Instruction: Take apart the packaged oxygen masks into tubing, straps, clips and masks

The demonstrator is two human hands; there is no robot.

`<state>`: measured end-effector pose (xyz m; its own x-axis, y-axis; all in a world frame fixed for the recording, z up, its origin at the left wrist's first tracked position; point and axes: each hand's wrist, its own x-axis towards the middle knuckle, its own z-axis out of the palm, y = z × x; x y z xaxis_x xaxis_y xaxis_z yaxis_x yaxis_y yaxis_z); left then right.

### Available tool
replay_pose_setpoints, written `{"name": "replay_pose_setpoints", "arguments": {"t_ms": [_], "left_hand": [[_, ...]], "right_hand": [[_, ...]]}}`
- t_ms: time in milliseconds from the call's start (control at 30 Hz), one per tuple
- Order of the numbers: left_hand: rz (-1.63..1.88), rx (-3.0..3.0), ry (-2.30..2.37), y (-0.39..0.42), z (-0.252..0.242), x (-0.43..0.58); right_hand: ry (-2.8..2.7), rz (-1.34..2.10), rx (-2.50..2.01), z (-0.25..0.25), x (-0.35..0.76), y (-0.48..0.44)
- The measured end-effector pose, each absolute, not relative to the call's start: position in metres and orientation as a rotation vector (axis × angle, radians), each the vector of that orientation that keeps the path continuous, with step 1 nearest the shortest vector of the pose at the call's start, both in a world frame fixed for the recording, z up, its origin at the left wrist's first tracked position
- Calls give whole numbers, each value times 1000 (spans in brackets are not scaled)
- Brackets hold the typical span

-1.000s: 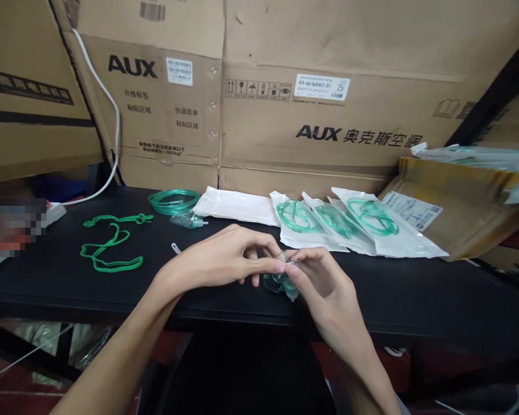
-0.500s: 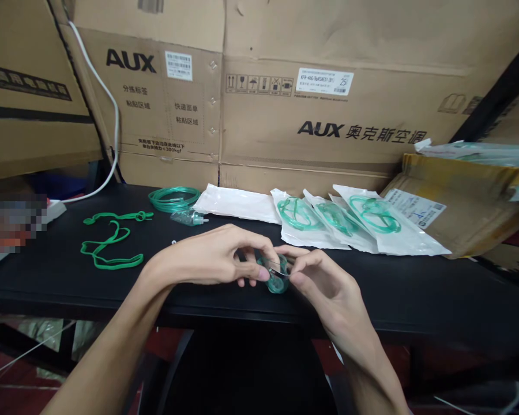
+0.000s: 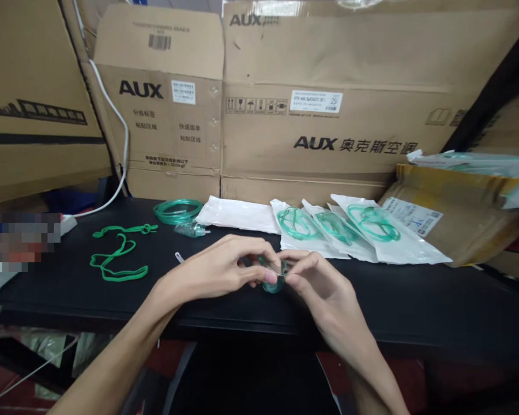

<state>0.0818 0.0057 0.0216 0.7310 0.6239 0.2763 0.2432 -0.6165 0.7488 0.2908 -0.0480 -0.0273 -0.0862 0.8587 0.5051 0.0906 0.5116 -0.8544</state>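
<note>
My left hand [image 3: 222, 268] and my right hand [image 3: 318, 282] meet over the front of the black table [image 3: 415, 300]. Both pinch a small clear green plastic mask piece [image 3: 273, 276] held between their fingertips, just above the tabletop. Most of the piece is hidden by my fingers. A small white clip [image 3: 179, 256] lies on the table just left of my left hand.
Green elastic straps [image 3: 116, 259] lie at the left. A coil of green tubing [image 3: 177, 210] and a small clear connector [image 3: 191, 230] sit behind. Several white sealed pouches [image 3: 363, 230] with green masks lie at the back right, next to a brown envelope [image 3: 454, 213]. Large cardboard boxes [image 3: 311, 115] form the back wall.
Both hands stay pinched together on the green piece, which has turned in my fingers. The view has tilted up a little, so the boxes show more.
</note>
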Motion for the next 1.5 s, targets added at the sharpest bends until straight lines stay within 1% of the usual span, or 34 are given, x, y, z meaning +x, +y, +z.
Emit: {"name": "replay_pose_setpoints", "arguments": {"t_ms": [200, 300, 367, 500, 633, 833, 1000, 1233, 1500], "left_hand": [[944, 1944, 726, -20, -17, 99], [1093, 1924, 709, -29, -29, 106], [1128, 1952, 681, -33, -32, 107], [1135, 2025, 648, -36, -33, 100], [1174, 2107, 616, -36, -34, 96], [1175, 2152, 634, -38, -36, 96], [1252, 2177, 624, -40, -36, 97], [1310, 2088, 563, -37, -39, 99], [1108, 1723, 488, -33, -34, 94]], "right_hand": [[-1517, 775, -819, -32, 290, -50], [-1504, 788, -807, -33, 292, -53], [-1518, 792, -810, -33, 292, -55], [-1557, 818, -806, -34, 290, -56], [-1460, 929, -739, -36, 288, -55], [-1603, 973, -944, -26, 289, -57], [-1479, 1023, -862, -29, 291, -56], [-1454, 1022, -874, -30, 289, -59], [-1522, 1083, -884, -33, 298, -58]]}}
